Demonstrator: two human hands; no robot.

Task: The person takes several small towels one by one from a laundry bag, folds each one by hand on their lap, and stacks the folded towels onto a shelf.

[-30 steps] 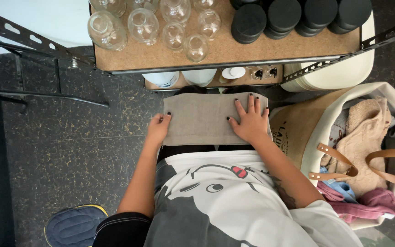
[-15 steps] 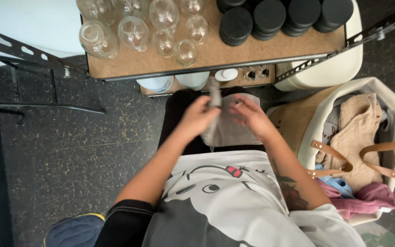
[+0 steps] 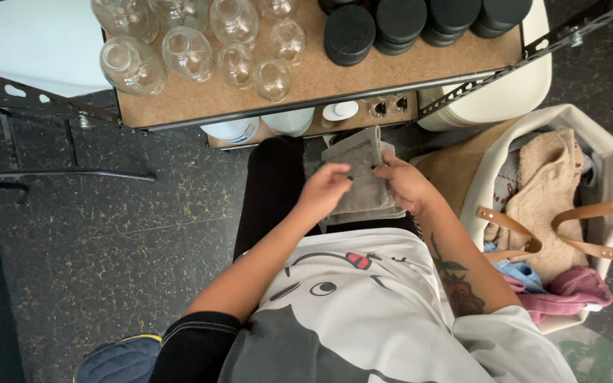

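Observation:
A grey-beige cloth (image 3: 360,177) lies folded narrow on my lap, over black trousers. My left hand (image 3: 326,189) grips its left edge. My right hand (image 3: 405,184) pinches its right side, fingers curled on the fabric. Both hands sit close together just below the front edge of a cork-topped shelf (image 3: 306,81).
The shelf carries several clear glass jars (image 3: 186,42) and black round lids (image 3: 391,21). A cream laundry bag (image 3: 608,170) with tan leather handles stands at my right, filled with beige, blue and pink clothes. Dark speckled floor lies at left; a blue shoe (image 3: 118,358) shows bottom left.
The cloth lay spread wide and flat across my lap with both hands pressing it. My hands then came together and folded it into a narrow stack, which they now hold.

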